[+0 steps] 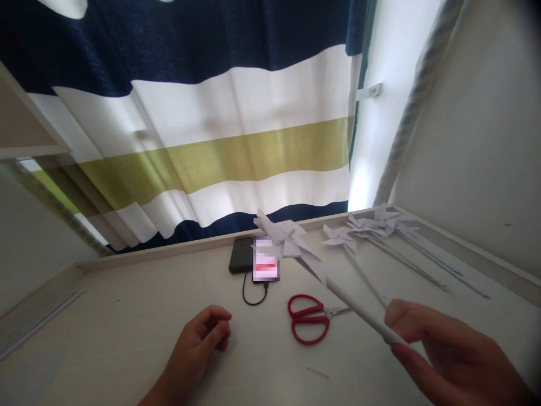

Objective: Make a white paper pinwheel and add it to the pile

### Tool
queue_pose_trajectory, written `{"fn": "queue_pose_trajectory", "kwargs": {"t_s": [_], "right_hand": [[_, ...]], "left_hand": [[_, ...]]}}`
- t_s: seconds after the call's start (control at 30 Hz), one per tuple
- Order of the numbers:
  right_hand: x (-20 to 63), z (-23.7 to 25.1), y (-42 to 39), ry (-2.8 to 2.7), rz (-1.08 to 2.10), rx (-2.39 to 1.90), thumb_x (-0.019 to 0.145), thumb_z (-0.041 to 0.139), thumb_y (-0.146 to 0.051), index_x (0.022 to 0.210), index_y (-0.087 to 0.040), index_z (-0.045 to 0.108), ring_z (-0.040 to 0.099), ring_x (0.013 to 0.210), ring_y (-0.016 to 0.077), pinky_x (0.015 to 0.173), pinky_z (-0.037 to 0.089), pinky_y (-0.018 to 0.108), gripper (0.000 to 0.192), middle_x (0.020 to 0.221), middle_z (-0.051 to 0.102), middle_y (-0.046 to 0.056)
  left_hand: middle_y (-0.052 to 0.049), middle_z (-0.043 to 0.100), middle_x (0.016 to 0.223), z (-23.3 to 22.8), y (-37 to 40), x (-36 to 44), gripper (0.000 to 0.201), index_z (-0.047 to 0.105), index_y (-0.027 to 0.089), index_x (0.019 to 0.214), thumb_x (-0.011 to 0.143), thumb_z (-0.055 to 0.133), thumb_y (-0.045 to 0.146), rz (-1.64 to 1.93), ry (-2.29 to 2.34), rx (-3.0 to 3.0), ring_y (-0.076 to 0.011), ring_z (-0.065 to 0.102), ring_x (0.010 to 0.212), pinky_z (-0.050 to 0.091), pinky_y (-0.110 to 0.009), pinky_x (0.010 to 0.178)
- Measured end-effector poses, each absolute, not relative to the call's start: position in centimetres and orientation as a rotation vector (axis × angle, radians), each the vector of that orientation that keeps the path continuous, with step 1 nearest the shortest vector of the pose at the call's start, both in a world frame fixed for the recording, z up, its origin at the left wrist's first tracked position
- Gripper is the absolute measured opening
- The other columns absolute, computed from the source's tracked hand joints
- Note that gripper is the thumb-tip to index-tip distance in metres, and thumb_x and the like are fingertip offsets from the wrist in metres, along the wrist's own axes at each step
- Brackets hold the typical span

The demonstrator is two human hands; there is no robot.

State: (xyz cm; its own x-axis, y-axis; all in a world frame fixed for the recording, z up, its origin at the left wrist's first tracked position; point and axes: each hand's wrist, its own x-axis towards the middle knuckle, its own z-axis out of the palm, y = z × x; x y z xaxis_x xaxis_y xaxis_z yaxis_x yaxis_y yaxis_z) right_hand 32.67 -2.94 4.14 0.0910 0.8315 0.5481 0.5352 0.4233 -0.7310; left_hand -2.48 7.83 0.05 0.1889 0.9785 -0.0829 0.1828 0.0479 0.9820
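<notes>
A white paper pinwheel on a rolled paper stick is held up above the table. My right hand pinches the lower end of that stick between thumb and fingers. Resting on the table at the left, my left hand has its fingers curled in, with the thumb against them; whether anything is inside is hidden. Red-handled scissors lie between my hands, their blades partly behind the stick. A thin toothpick-like sliver lies on the table in front of the scissors.
Several more paper pinwheels lie along the right back of the table. A phone is cabled to a black power bank. Paper sheets lie at the left, and a striped curtain hangs behind.
</notes>
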Motion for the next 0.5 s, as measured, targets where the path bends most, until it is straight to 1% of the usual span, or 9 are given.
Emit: {"fn": "queue_pose_trajectory", "kwargs": {"t_s": [0.1, 0.23, 0.4, 0.5], "right_hand": [[32.8, 4.4, -2.3, -1.718, 0.342, -1.272, 0.080, 0.060, -0.023, 0.073, -0.021, 0.052, 0.058, 0.065, 0.0165, 0.059, 0.047, 0.026, 0.010, 0.072, 0.059, 0.002], [33.0, 4.3, -1.5, -1.747, 0.354, -1.347, 0.082, 0.058, -0.027, 0.073, -0.020, 0.053, 0.056, 0.063, 0.0160, 0.060, 0.044, 0.027, 0.013, 0.069, 0.058, 0.001], [33.5, 4.4, -0.4, -1.705, 0.229, -1.516, 0.081, 0.058, -0.037, 0.070, -0.020, 0.059, 0.056, 0.062, 0.0171, 0.060, 0.043, 0.028, 0.020, 0.067, 0.061, 0.002], [34.3, 4.0, 0.3, -1.572, 0.116, -1.664, 0.079, 0.058, -0.043, 0.072, -0.020, 0.062, 0.057, 0.064, 0.0184, 0.058, 0.042, 0.029, 0.024, 0.069, 0.063, 0.003]], "left_hand": [[0.000, 0.057, 0.064, 0.2, 7.7, -2.4, 0.027, 0.058, 0.015, 0.086, 0.076, 0.064, 0.038, 0.939, 1.196, 1.357, -0.0118, 0.052, 0.057, 0.042, -0.024, 0.054], [0.000, 0.056, 0.064, 0.4, 7.6, -2.3, 0.025, 0.059, 0.013, 0.087, 0.077, 0.064, 0.035, 0.947, 1.164, 1.358, -0.0114, 0.052, 0.057, 0.043, -0.024, 0.055], [-0.001, 0.057, 0.064, 0.7, 7.4, -2.2, 0.025, 0.060, 0.013, 0.085, 0.075, 0.065, 0.035, 0.957, 1.148, 1.368, -0.0112, 0.052, 0.057, 0.043, -0.024, 0.055], [0.000, 0.058, 0.062, 0.8, 7.2, -2.1, 0.023, 0.060, 0.013, 0.085, 0.074, 0.065, 0.034, 0.952, 1.142, 1.383, -0.0107, 0.052, 0.056, 0.042, -0.023, 0.054]]}}
